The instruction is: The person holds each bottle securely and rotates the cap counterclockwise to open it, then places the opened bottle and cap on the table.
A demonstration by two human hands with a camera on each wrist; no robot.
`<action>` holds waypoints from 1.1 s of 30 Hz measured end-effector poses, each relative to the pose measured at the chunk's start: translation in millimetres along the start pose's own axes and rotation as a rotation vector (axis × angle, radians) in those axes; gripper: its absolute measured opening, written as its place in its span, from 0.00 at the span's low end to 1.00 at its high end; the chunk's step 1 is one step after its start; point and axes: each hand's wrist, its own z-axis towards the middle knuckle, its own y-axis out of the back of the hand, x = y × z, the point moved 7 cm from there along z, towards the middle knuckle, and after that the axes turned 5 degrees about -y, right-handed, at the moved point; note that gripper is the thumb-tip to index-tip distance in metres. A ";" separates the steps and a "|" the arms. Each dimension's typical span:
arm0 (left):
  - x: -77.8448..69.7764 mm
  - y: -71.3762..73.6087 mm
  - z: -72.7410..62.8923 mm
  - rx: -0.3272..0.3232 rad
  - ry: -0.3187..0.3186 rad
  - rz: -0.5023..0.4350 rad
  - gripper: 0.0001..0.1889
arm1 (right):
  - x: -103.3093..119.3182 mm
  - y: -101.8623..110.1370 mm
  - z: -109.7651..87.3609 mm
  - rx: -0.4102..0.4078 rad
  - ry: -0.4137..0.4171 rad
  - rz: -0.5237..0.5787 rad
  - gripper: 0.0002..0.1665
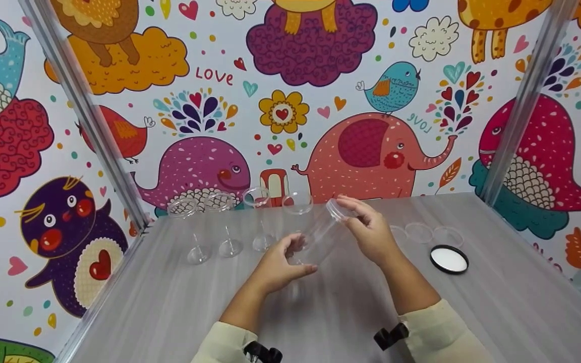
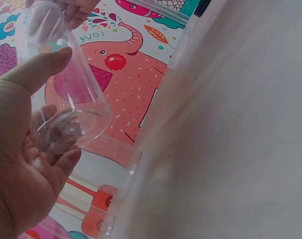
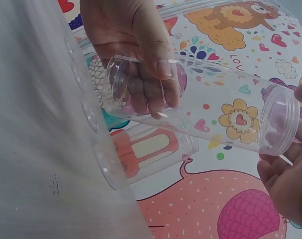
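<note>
Both hands hold a clear plastic jar (image 1: 322, 233) tilted above the table, its ribbed rim end up and to the right. My left hand (image 1: 278, 267) grips the base end, with the thumb on the near side and fingers around the far side, as the left wrist view shows. At the ribbed rim end, my right hand (image 1: 371, 232) holds the jar between thumb and fingers. Through the clear wall of the jar (image 3: 215, 112) fingers and the printed backdrop show. Whether a clear lid sits on the rim, I cannot tell.
Several clear jars (image 1: 198, 254) stand in a row at the back left of the grey table (image 1: 169, 312). Clear rings or lids (image 1: 419, 233) lie to the right, beside a white disc with a black rim (image 1: 449, 260). A printed wall (image 1: 280, 65) closes off the back.
</note>
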 end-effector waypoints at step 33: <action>-1.4 -0.3 -0.5 0.001 -0.025 0.003 0.49 | 0.4 4.5 2.0 -0.100 -0.046 -0.142 0.26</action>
